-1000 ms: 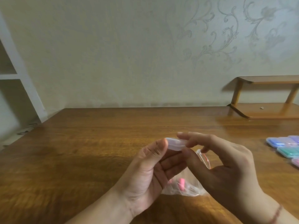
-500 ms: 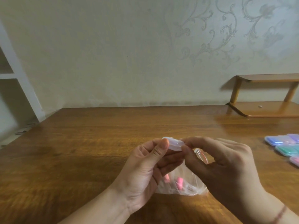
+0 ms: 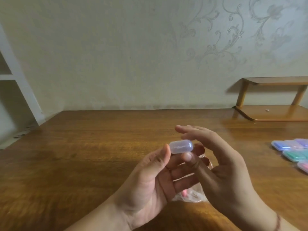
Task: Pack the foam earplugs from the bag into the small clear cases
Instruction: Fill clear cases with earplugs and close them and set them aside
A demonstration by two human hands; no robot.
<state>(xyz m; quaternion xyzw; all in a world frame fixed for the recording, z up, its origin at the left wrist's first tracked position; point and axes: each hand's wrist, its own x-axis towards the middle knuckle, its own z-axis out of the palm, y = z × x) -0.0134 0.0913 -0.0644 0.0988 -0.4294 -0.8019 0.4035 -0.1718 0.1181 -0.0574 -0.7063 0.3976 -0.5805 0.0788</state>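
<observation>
White shelf unit (image 3: 10,77): stands at the far left against the wall, beyond the table's left corner.
Table (image 3: 83,164): brown wood, filling the lower part of the view.
Left hand (image 3: 150,184): raised above the table, palm turned inward; its thumb and curled fingers pinch the small clear case at the case's left end and underside.
Small clear case (image 3: 181,146): held up in the air between the two hands, lying on its side, its lid down as far as can be seen.
Bag (image 3: 191,196): clear plastic, lying on the table under and behind the hands, mostly hidden; a pink earplug (image 3: 184,192) shows through it.
Right hand (image 3: 221,169): just right of the case, fingers stretched out straight above it and gripping nothing; the thumb tip sits right below the case, though contact cannot be told.
Coloured cases (image 3: 293,152): blue, purple, green and pink, lying together at the table's right edge.
Wooden shelf (image 3: 273,112): two-tiered, at the far right against the wall.
</observation>
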